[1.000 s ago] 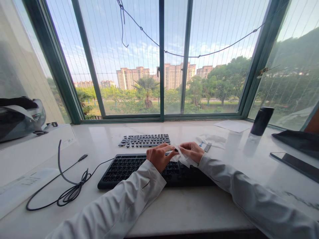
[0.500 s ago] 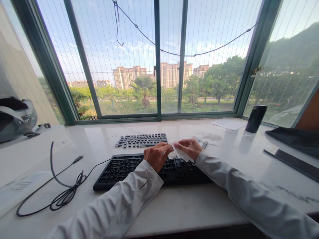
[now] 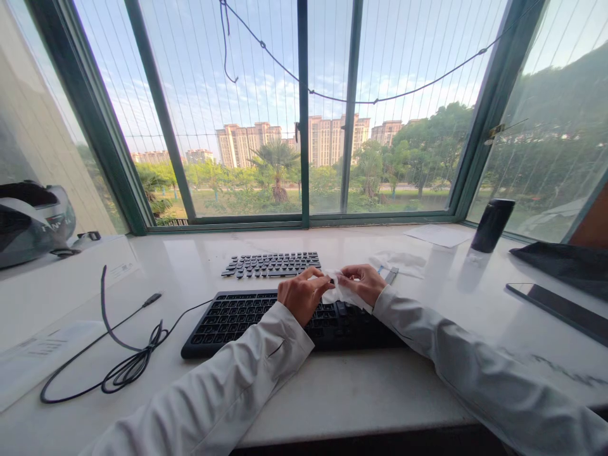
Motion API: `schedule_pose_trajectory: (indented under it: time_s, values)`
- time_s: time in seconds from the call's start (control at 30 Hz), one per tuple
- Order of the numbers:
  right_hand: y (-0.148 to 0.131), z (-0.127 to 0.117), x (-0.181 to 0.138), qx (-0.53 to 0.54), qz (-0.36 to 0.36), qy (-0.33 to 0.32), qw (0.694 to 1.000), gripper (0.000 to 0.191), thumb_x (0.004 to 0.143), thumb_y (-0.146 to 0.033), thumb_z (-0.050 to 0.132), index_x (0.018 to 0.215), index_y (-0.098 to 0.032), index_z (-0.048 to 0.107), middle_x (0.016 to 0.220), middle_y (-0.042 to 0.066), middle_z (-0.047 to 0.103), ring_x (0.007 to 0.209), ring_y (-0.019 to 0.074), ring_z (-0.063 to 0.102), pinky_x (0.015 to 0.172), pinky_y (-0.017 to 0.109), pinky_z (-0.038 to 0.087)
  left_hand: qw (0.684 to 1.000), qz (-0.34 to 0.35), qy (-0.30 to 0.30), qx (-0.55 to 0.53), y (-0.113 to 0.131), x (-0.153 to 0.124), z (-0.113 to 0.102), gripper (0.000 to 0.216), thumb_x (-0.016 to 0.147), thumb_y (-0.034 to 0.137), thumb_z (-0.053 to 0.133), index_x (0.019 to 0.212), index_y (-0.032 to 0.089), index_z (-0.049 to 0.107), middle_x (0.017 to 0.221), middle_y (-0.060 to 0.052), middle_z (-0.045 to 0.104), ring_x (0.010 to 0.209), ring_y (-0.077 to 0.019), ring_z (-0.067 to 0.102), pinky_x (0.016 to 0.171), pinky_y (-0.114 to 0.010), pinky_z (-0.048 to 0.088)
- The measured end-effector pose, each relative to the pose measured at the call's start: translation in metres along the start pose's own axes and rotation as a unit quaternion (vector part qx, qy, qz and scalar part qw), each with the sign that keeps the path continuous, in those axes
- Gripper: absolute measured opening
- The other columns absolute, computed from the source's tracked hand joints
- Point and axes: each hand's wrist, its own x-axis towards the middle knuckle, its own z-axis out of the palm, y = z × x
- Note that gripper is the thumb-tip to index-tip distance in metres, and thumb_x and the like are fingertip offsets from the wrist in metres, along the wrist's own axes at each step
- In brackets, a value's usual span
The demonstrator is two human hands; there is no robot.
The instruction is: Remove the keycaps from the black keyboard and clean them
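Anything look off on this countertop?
Yes, the black keyboard: its left part shows bare sockets where keycaps would sit. Loose keycaps lie in rows just beyond it, though the layout looks orderly. I see no spill or obvious breakage.

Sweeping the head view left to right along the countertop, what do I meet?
Helmet, coiled cable, left hand, right hand, white paper sheet, black cylinder, flat dark device.

The keyboard point(image 3: 237, 315) lies on the counter point(image 3: 380, 396), left hand point(image 3: 300, 296) and right hand point(image 3: 367, 285) above it. Behind it lie keycaps point(image 3: 270, 265); left of it, a cable point(image 3: 133, 370). Far left, a helmet point(image 3: 31, 225) sits on a box point(image 3: 61, 272). Right lies a phone point(image 3: 560, 312), a cylinder point(image 3: 493, 226) farther back.
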Motion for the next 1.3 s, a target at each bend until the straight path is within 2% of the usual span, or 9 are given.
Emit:
schedule_pose_trajectory:
  time_s: [0.1, 0.37, 0.67, 0.83, 1.0, 1.07, 1.2, 1.3]
  values:
    - [-0.002, 0.0, -0.001, -0.053, -0.016, 0.028, 0.998, 0.04, 0.079, -0.049, 0.05, 0.075, -0.014, 0.07, 0.065, 0.002, 0.061, 0.065, 0.0133, 0.049, 0.062, 0.024, 0.037, 1.0, -0.004, 0.017, -0.003, -0.001, 0.0, 0.003, 0.031, 0.087, 0.05, 0.044, 0.1, 0.035, 0.068, 0.097, 0.006, 0.066, 0.077, -0.0075, 0.062, 0.057, -0.021, 0.036]
    - [-0.008, 0.003, -0.003, -0.11, -0.018, 0.073, 0.991, 0.039, 0.079, -0.048, 0.048, 0.069, -0.015, 0.066, 0.062, 0.001, 0.059, 0.062, 0.0127, 0.047, 0.06, 0.023, 0.035, 0.999, -0.02, 0.041, -0.001, -0.002, -0.001, 0.007, 0.026, 0.083, 0.049, 0.052, 0.097, 0.035, 0.069, 0.093, 0.006, 0.068, 0.074, -0.008, 0.063, 0.056, -0.02, 0.035]
    - [-0.003, 0.005, -0.003, -0.146, -0.021, 0.074, 0.986, 0.041, 0.081, -0.047, 0.043, 0.063, -0.015, 0.061, 0.056, 0.0, 0.049, 0.059, 0.0113, 0.042, 0.057, 0.023, 0.031, 0.999, -0.024, 0.033, -0.009, -0.001, -0.001, 0.007, 0.026, 0.082, 0.05, 0.053, 0.099, 0.037, 0.068, 0.088, 0.007, 0.068, 0.074, -0.008, 0.062, 0.057, -0.021, 0.034]
    - [0.004, 0.004, 0.0, -0.023, 0.041, 0.064, 0.997, 0.05, 0.079, -0.058, 0.045, 0.072, -0.014, 0.067, 0.06, 0.001, 0.055, 0.058, 0.0117, 0.045, 0.052, 0.022, 0.032, 0.998, -0.028, 0.046, -0.017, -0.001, 0.0, 0.006, 0.024, 0.082, 0.048, 0.054, 0.098, 0.036, 0.068, 0.09, 0.008, 0.068, 0.075, -0.0081, 0.062, 0.059, -0.021, 0.037]
    - [0.005, -0.001, 0.003, 0.141, 0.123, 0.078, 0.979, 0.064, 0.075, -0.067, 0.043, 0.08, -0.009, 0.07, 0.055, 0.004, 0.056, 0.047, 0.0099, 0.041, 0.044, 0.023, 0.028, 0.995, -0.029, 0.087, -0.026, 0.003, 0.001, 0.001, 0.025, 0.082, 0.048, 0.054, 0.098, 0.034, 0.067, 0.093, 0.005, 0.067, 0.077, -0.0082, 0.062, 0.059, -0.019, 0.039]
    - [0.003, 0.001, 0.003, 0.179, 0.135, 0.052, 0.973, 0.065, 0.073, -0.067, 0.048, 0.081, -0.006, 0.07, 0.052, 0.004, 0.054, 0.045, 0.0092, 0.039, 0.043, 0.023, 0.027, 0.995, -0.033, 0.095, -0.024, 0.004, 0.002, -0.001, 0.027, 0.082, 0.05, 0.053, 0.097, 0.032, 0.068, 0.093, 0.005, 0.067, 0.076, -0.0082, 0.062, 0.059, -0.02, 0.04]
    - [-0.001, 0.007, 0.0, 0.216, 0.102, -0.045, 0.97, 0.059, 0.069, -0.063, 0.058, 0.082, -0.007, 0.069, 0.055, 0.002, 0.054, 0.047, 0.0079, 0.04, 0.045, 0.022, 0.027, 0.995, -0.045, 0.091, -0.018, 0.004, 0.002, -0.003, 0.025, 0.082, 0.049, 0.052, 0.09, 0.03, 0.067, 0.092, 0.006, 0.066, 0.077, -0.0087, 0.062, 0.06, -0.021, 0.04]
    - [0.001, 0.01, 0.0, 0.234, 0.097, -0.08, 0.964, 0.058, 0.068, -0.062, 0.06, 0.085, -0.008, 0.069, 0.057, 0.001, 0.055, 0.049, 0.0075, 0.042, 0.046, 0.021, 0.028, 0.995, -0.047, 0.082, -0.018, 0.004, 0.003, -0.002, 0.022, 0.082, 0.046, 0.054, 0.083, 0.027, 0.066, 0.091, 0.007, 0.066, 0.078, -0.0086, 0.062, 0.059, -0.021, 0.038]
